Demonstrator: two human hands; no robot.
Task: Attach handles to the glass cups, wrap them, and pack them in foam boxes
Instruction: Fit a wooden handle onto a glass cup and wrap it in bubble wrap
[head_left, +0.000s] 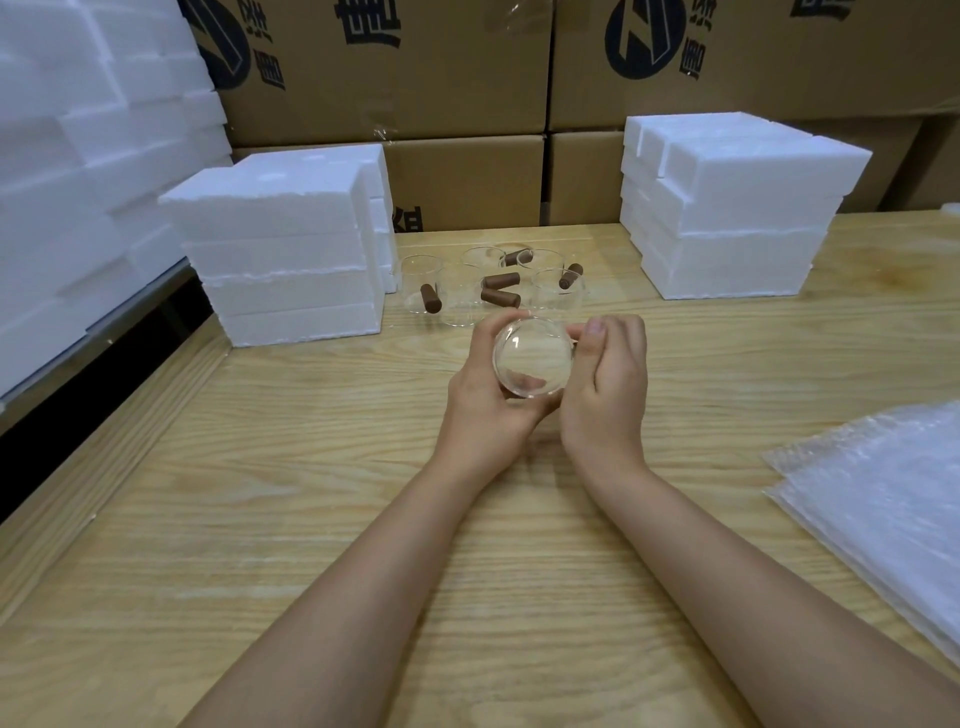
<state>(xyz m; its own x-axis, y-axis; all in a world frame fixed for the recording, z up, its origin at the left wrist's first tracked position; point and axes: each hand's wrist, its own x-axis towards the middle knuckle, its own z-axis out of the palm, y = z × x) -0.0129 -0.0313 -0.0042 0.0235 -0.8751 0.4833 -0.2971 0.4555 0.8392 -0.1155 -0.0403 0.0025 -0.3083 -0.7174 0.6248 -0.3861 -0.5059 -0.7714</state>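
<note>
**Cup in both hands, handle step under way**

Glass cup (532, 358) sits lifted just above the wooden table (311, 493), its open mouth turned up toward your face, so its long axis runs from your palms to the camera. Your left hand (483, 395) cradles it from below and from the left, fingers curled round the wall. Your right hand (608, 384) closes on the cup's right side, thumb up at the rim and fingers curled in beside a small glass stub. Whether a handle is hidden in that palm cannot be told.

The stub points right, toward your right hand, so that is probably the hand to fit the handle while the left steadies the glass.

Spare brown handles (500, 296) lie just beyond your knuckles among the other clear cups (421, 283). One foam box stack (280, 260) stands to the far left, and a second foam stack (727, 218) to the far right. Bubble wrap sheets (883, 509) lie near your right forearm. Cardboard cartons (415, 78) wall off the back.

Wrapping and boxing appear not yet begun for this cup.
</note>
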